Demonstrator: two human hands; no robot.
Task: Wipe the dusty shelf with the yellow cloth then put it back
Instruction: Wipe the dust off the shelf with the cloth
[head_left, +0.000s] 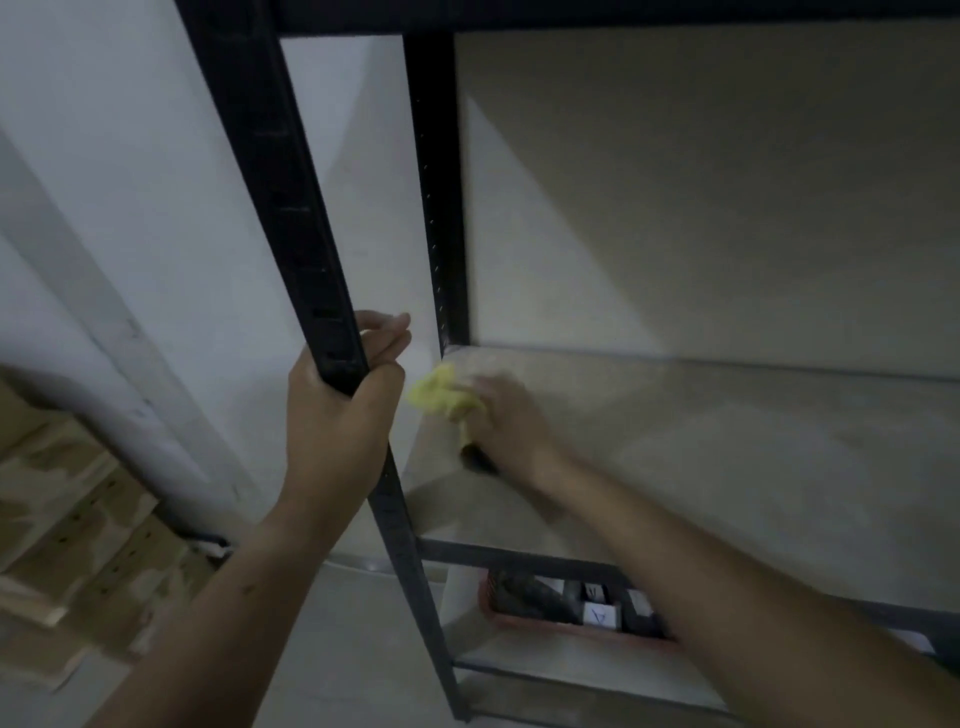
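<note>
Wiping in progress: right hand (501, 418) presses crumpled yellow cloth (435, 396) onto pale dusty shelf board (675, 457), far-left corner; fingers (488, 388) bunched round it, blurred. Cloth lies left of fingers; remaining board stretches right. Left hand (337, 410) clenched round black metal upright (291, 208).

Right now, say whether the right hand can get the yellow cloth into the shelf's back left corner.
Probably yes: the right hand holds the yellow cloth on the shelf near that corner, bare board between; the left hand grips the front post.
</note>
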